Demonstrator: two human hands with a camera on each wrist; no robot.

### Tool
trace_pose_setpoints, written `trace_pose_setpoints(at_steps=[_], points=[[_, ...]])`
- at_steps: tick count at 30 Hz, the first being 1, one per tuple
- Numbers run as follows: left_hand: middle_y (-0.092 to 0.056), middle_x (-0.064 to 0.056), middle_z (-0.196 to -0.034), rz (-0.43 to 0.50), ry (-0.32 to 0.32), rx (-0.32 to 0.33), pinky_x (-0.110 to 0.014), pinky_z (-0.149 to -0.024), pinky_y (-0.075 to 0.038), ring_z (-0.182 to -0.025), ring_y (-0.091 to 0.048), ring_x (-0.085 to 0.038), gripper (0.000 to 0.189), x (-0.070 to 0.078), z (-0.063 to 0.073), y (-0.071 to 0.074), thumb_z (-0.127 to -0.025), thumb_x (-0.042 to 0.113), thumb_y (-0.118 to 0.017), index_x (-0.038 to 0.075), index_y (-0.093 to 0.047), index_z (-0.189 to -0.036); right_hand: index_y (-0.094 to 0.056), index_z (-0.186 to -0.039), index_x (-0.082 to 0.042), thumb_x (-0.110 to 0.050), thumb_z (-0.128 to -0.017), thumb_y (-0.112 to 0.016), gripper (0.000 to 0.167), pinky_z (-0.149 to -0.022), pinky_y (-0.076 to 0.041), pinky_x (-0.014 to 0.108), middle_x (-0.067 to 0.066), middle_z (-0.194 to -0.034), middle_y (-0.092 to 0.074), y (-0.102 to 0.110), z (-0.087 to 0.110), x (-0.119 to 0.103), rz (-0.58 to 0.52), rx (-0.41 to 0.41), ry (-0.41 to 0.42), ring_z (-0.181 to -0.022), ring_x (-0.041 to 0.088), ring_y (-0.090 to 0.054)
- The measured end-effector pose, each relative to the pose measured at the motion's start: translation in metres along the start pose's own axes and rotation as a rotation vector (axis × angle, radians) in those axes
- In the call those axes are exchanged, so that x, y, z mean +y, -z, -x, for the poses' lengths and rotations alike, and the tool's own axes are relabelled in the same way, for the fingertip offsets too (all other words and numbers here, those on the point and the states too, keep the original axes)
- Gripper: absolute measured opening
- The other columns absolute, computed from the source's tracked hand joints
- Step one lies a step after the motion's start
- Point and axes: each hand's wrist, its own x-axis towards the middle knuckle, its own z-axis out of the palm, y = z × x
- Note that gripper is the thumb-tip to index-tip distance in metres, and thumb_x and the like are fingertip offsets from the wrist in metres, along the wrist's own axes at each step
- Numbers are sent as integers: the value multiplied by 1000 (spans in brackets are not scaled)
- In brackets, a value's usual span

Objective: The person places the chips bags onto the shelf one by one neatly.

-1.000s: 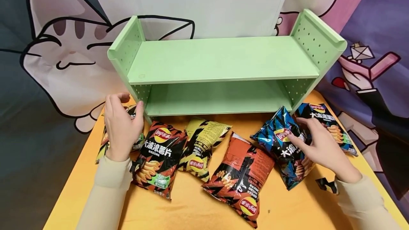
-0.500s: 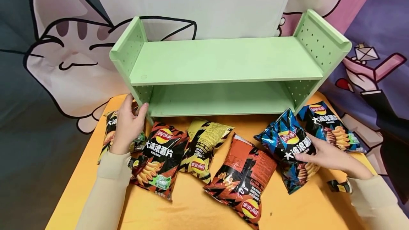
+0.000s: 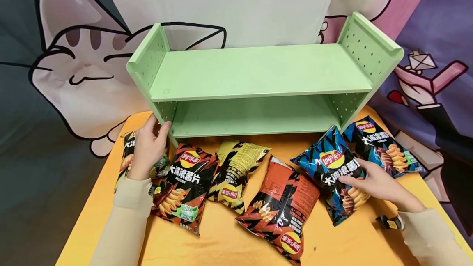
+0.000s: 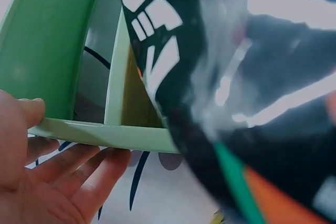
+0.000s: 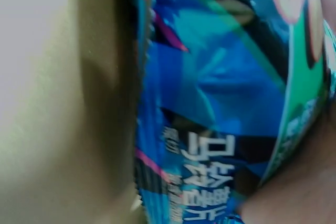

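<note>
My left hand (image 3: 150, 147) is at the lower left end of a light green two-tier shelf (image 3: 258, 71). In the left wrist view, the thumb lies on one side of the shelf's side panel (image 4: 100, 134) and the fingers on the other, so the hand grips it. With my right hand (image 3: 382, 184) I hold a blue-and-black bag of chips (image 3: 330, 171) by its right side, thumb on the front, other fingers hidden behind. The right wrist view has the blue bag (image 5: 220, 82) close up, with part of the hand at the right edge.
On the yellow table (image 3: 207, 249) lie a red-black chip bag (image 3: 184, 188), a yellow one (image 3: 236, 171) and a red one (image 3: 281, 208). Another blue bag (image 3: 384, 145) lies by the shelf's right end. A dark-and-yellow bag (image 3: 127, 151) is partly hidden behind my left hand.
My left hand has moved in from beside the shelf and taken hold of its side. My right hand has slid lower onto the blue bag's right side and now grips it.
</note>
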Motion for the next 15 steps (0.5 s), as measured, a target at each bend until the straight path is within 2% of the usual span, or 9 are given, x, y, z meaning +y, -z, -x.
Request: trace_pose_setpoints(at_steps=[2, 3, 4, 6, 7, 8, 11, 14, 15], points=[[-75, -18, -115, -1, 3, 1, -3, -70, -46, -87, -74, -30, 33, 0, 1, 0, -106, 26, -60, 5, -65, -131, -27, -150, 25, -38, -97, -72, 93, -90, -55, 61, 47, -130, -55, -1, 2, -2, -14, 18, -11, -91, 54, -66], [-75, -18, -116, 1, 3, 0, -3, -69, -46, -87, -75, -30, 34, 0, 1, 0, -106, 26, -59, 5, -65, -132, -29, -150, 24, -37, -97, -73, 92, -84, -58, 54, 41, -116, -64, -1, 3, -2, -25, 29, -11, -87, 47, -68], [-75, -19, -117, 5, 5, -2, -3, -70, -46, -88, -75, -30, 34, 0, 1, -1, -106, 26, -59, 5, -65, -132, -31, -150, 22, -36, -97, -73, 89, -77, -58, 44, 34, -100, -67, -1, 4, -3, -30, 43, -7, -68, 37, -67], [-74, -20, -118, 14, 5, -5, -2, -70, -46, -89, -76, -31, 34, 0, 1, -1, -106, 26, -59, 4, -65, -132, -38, -149, 18, -34, -97, -74, 83, -68, -51, 27, 26, -87, -67, -2, 5, -3, -32, 82, 6, -43, 17, -46], [-74, -20, -118, 19, 6, -7, -2, -71, -46, -90, -76, -31, 35, -1, 1, -1, -106, 27, -59, 4, -65, -132, -44, -148, 15, -33, -96, -75, 77, -64, -44, 23, 20, -77, -63, -2, 6, -4, -40, 102, 15, -39, 10, -33], [-74, -20, -119, 26, 7, -8, -2, -72, -47, -92, -76, -32, 34, -1, 1, -1, -106, 27, -59, 4, -65, -131, -47, -147, 12, -31, -96, -76, 73, -65, -44, 21, 24, -80, -65, -3, 7, -4, -45, 123, 29, -39, 7, -32], [-74, -21, -119, 32, 10, -6, -1, -74, -47, -97, -77, -35, 34, -1, 1, -1, -106, 27, -59, 3, -65, -130, -55, -143, 8, -31, -94, -78, 67, -76, -45, 18, 36, -120, -67, -1, 9, -7, -17, 191, 56, -62, -11, -43], [-74, -21, -120, 28, 16, -3, 0, -77, -46, -101, -76, -37, 34, -3, 1, 0, -106, 28, -60, 4, -65, -129, -56, -142, 8, -31, -92, -80, 68, -75, -45, 19, 28, -102, -71, 3, 12, -13, -6, 232, 53, -61, -12, -43], [-74, -21, -121, 24, 17, -2, 0, -77, -46, -101, -76, -37, 34, -3, 1, 0, -106, 28, -60, 4, -66, -130, -56, -142, 8, -31, -92, -81, 69, -73, -45, 19, 22, -88, -69, 4, 14, -16, -7, 244, 58, -59, -12, -43]])
